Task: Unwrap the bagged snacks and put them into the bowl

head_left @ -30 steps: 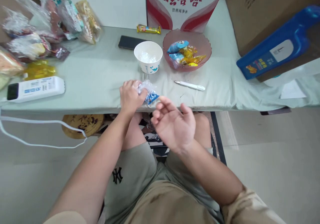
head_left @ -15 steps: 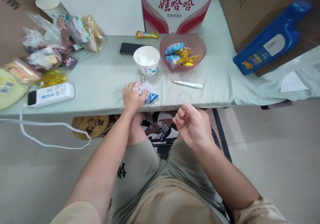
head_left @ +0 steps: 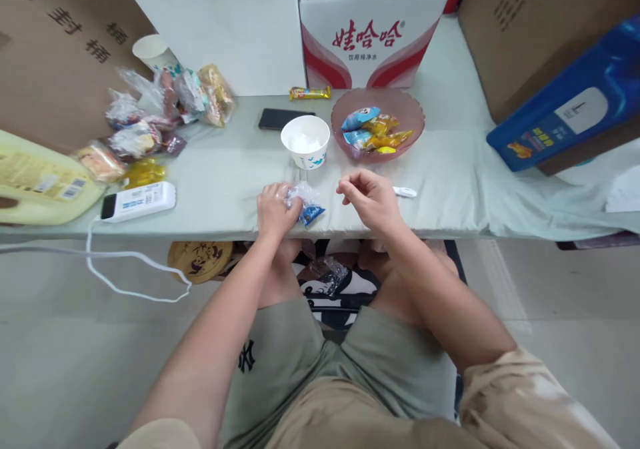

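My left hand (head_left: 276, 210) is closed around a crumpled clear plastic wrapper (head_left: 303, 193) with a blue snack packet (head_left: 312, 215) at its lower end. It rests near the table's front edge. My right hand (head_left: 374, 199) hovers just to the right, thumb and fingers pinched together; whatever is between the tips, if anything, is too small to make out. Behind it lies a white-handled knife (head_left: 406, 192), its blade end hidden by the hand. A paper cup (head_left: 306, 143) with clear plastic inside stands beyond my left hand. A pink glass bowl (head_left: 417, 127) holds several blue and yellow packets.
A phone (head_left: 283, 119) and a yellow snack bar (head_left: 310, 93) lie behind the cup. Bagged snacks (head_left: 135, 137) and a white power strip (head_left: 140, 201) are at left. Cartons (head_left: 367, 42) line the back. A blue bottle (head_left: 565, 112) stands right.
My right hand has moved up and forward from above my lap to over the table, its fist loosening into a pinch. My left hand keeps hold of the wrapper. The view has shifted.
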`<action>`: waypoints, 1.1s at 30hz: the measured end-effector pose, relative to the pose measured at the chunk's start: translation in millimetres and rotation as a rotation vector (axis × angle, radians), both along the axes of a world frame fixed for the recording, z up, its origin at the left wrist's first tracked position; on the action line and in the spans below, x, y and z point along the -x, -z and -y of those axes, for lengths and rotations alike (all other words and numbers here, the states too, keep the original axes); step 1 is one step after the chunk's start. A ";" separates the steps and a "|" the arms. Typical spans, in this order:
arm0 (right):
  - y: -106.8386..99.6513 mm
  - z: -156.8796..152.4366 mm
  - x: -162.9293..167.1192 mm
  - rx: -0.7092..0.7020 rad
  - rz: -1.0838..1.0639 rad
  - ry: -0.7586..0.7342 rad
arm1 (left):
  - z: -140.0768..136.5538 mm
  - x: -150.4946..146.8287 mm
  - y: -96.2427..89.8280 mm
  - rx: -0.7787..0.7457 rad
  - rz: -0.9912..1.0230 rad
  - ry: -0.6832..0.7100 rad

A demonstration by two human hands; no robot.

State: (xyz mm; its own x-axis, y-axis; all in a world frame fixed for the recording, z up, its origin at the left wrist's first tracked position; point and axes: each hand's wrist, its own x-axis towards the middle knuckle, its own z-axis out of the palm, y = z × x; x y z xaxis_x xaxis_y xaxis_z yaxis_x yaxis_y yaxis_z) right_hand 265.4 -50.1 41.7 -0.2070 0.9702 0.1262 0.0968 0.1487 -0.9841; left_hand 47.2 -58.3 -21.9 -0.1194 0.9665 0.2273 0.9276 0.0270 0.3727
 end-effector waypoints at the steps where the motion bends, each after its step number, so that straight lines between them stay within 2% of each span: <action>1: 7.8 -9.3 2.7 -0.025 0.062 0.013 | -0.2 0.5 0.0 0.008 -0.008 0.002; 4: 30.0 -22.2 6.5 -0.071 0.245 0.060 | -0.7 1.6 0.7 0.017 -0.018 0.008; 7: 39.8 -20.6 3.9 -0.124 0.328 0.002 | -1.1 1.6 1.3 0.005 -0.014 0.002; 11: 34.6 -17.4 -4.6 -0.183 0.338 -0.065 | -2.0 0.6 0.3 0.010 -0.011 -0.003; 14: 30.2 -18.8 -12.6 -0.170 0.358 -0.072 | -3.1 0.2 -0.6 0.011 0.001 -0.009; 16: 29.3 -20.3 -19.2 -0.153 0.467 -0.042 | -3.4 0.8 -0.1 0.011 0.017 -0.011; 19: 30.1 -22.1 -31.0 -0.142 0.774 0.052 | -2.8 4.0 1.9 0.003 0.080 -0.016; 21: 31.6 -23.1 -39.2 -0.124 0.946 0.126 | -3.4 7.4 2.2 -0.005 0.191 -0.035; 23: 34.2 -24.7 -46.2 -0.078 1.062 0.173 | -6.7 10.4 0.0 -0.017 0.386 -0.077; 27: 39.8 -32.3 -51.8 -0.024 1.165 0.161 | -23.0 9.6 -11.2 -0.064 0.807 -0.128; 30: 41.5 -38.9 -46.0 -0.045 1.115 0.171 | -34.0 3.9 -17.8 -0.031 0.999 -0.083; 33: 40.5 -39.9 -31.0 -0.095 0.850 0.122 | -34.0 0.3 -17.8 0.042 1.145 -0.045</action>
